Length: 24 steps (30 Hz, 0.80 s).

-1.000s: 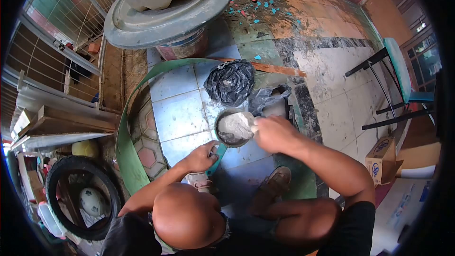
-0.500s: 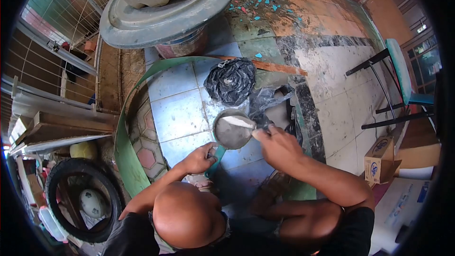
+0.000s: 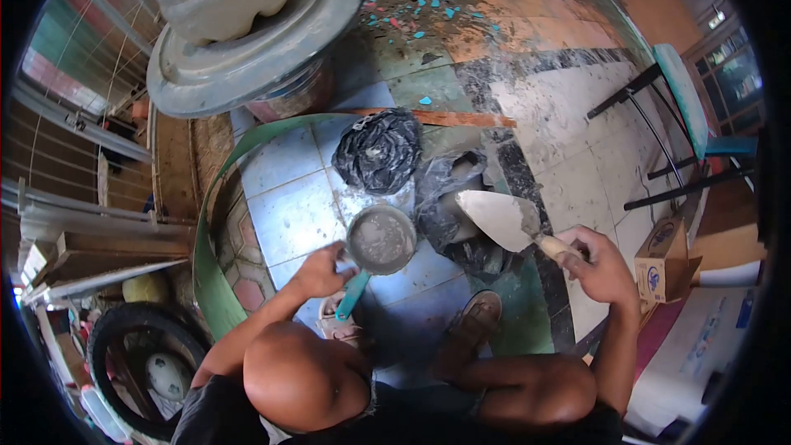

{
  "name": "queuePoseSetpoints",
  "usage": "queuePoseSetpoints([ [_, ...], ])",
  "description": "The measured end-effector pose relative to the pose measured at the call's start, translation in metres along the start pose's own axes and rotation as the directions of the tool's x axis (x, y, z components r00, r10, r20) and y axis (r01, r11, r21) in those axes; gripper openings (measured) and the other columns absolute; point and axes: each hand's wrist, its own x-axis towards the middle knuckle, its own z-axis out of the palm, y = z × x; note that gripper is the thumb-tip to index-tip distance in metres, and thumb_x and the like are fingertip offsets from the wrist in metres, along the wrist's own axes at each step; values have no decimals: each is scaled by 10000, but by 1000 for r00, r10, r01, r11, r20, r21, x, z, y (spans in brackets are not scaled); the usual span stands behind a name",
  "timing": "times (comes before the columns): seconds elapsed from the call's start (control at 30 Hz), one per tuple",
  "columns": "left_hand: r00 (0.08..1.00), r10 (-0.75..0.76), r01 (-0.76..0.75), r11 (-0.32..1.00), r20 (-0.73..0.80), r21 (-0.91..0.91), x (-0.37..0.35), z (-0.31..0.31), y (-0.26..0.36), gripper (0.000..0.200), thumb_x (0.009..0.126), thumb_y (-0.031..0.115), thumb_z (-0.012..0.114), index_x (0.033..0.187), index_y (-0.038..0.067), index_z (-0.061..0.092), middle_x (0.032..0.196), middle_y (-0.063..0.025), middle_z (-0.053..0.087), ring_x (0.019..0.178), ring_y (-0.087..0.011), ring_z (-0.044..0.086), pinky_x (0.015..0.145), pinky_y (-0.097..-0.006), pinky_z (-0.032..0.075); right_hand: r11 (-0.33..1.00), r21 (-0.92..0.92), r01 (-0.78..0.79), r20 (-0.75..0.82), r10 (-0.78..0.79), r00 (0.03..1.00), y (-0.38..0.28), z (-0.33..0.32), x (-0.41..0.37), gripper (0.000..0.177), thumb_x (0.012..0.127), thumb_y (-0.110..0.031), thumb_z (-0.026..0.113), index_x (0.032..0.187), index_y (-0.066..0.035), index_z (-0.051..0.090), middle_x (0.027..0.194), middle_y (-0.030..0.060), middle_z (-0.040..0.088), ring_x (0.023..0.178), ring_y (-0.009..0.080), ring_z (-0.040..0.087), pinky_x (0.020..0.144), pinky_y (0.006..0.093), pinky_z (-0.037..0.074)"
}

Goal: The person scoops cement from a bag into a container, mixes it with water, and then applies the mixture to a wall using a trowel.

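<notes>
A round dipper [image 3: 381, 239] with a teal handle stands on the blue tiles, with grey powdery material inside. My left hand [image 3: 323, 272] is closed at its left rim, fingers curled beside the base of the handle. In my right hand [image 3: 600, 268] is the wooden handle of a pointing trowel [image 3: 498, 218], whose pale, dusty blade points left. That blade is over an open dark plastic bag [image 3: 453, 185], right of the dipper. Beyond the dipper sits a bunched black plastic bag [image 3: 376, 152].
A wooden strip [image 3: 461, 119] lies past the bags. A large grey round-rimmed form [image 3: 198, 86] stands at upper left. A curved green strip [image 3: 212, 255] borders the tiles. A tyre [image 3: 107, 338] is at lower left, a chair [image 3: 680, 99] and cardboard box [image 3: 655, 272] at right.
My right hand has drawn the trowel out of the dipper and moved it right, over the open bag. My left hand has shifted from the handle up to the dipper's rim.
</notes>
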Motion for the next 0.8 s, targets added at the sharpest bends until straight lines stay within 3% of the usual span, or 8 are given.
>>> queuePoseSetpoints([
  [0.1,931,184,-114,967,-315,227,22,-11,25,749,834,366,813,1392,-27,505,1260,-266,616,1202,-430,593,1060,-471,472,933,-259,251,-107,-286,952,32,30,21,296,937,-196,692,1161,-3,679,838,179,707,776,343,701,718,419,540],
  [0.17,900,228,-71,918,-372,390,30,-24,61,808,827,367,815,1440,-15,454,1338,-263,542,1286,-432,515,1110,-487,420,911,-337,237,-124,-292,948,43,57,37,336,934,-229,670,1177,3,655,900,255,696,895,470,687,787,499,547],
  [0.3,879,374,-207,858,-296,470,54,-38,122,825,822,374,820,1436,-39,455,1391,-262,523,1307,-429,506,1120,-483,412,849,-521,87,-237,-242,941,66,105,65,356,942,-176,627,1247,6,604,1072,307,664,949,477,687,830,533,560],
  [0.43,979,197,-172,936,-53,306,84,-30,169,979,816,547,801,1484,-50,409,1447,-291,495,1361,-437,497,1147,-444,417,810,-587,-16,-236,-151,960,84,127,89,388,960,-152,574,1311,14,570,1221,338,614,991,485,678,857,553,563],
  [0.53,988,136,-151,938,70,311,98,-10,195,1155,776,656,804,1538,-83,348,1515,-334,436,1445,-437,418,1198,-437,373,824,-567,0,-225,-155,962,98,146,96,407,971,-144,542,1344,18,557,1241,335,604,997,482,677,863,555,563],
  [0.63,997,81,-77,945,0,317,107,17,213,1195,754,673,811,1541,-90,336,1522,-349,417,1456,-439,403,1197,-432,375,858,-512,45,-248,-198,948,110,168,91,435,962,-147,554,1362,23,549,1232,336,604,988,485,676,858,553,563],
  [0.77,956,226,-175,951,-189,254,127,40,203,792,859,504,770,1438,20,528,1424,-282,516,1265,-450,577,1061,-454,490,905,-414,99,-248,-217,944,121,166,77,481,932,-168,604,1367,30,547,1219,351,601,986,487,673,858,543,561],
  [0.8,923,291,-227,940,-251,254,130,43,201,486,906,370,736,1255,38,668,1251,-252,619,1108,-447,645,962,-466,526,915,-391,98,-238,-204,950,123,160,74,494,926,-180,617,1362,39,541,1215,344,606,999,492,664,879,547,550],
])
